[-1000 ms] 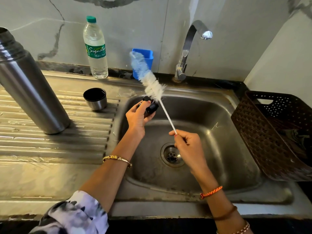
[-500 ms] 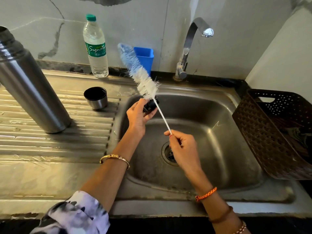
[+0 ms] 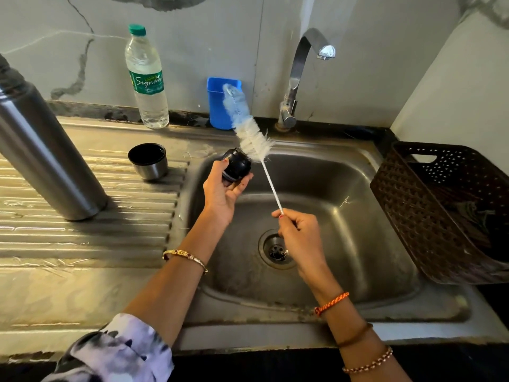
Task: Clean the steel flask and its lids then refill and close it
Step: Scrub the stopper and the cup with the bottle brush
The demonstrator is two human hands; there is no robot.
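Flask (image 3: 46, 150) far left on surface, upright, mouth toward upper left of frame. Cup lid (image 3: 148, 161) beside it, mouth up. Centre: our left hand (image 3: 220, 194) grips stopper (image 3: 236, 168). Our right hand (image 3: 296, 232) pinches brush (image 3: 249, 133) handle, brush slanting toward upper left, bristles touching stopper. We judge lid scrubbing underway; next, rinse under tap (image 3: 303, 75).

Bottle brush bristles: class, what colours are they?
Long bottle brush: blue at the tip, white nearer the handle; head view.

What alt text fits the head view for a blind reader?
Over a steel sink, the left hand holds a black inner lid while the right hand pinches a bottle brush against it. The steel flask and cup lid stand on the drainboard.
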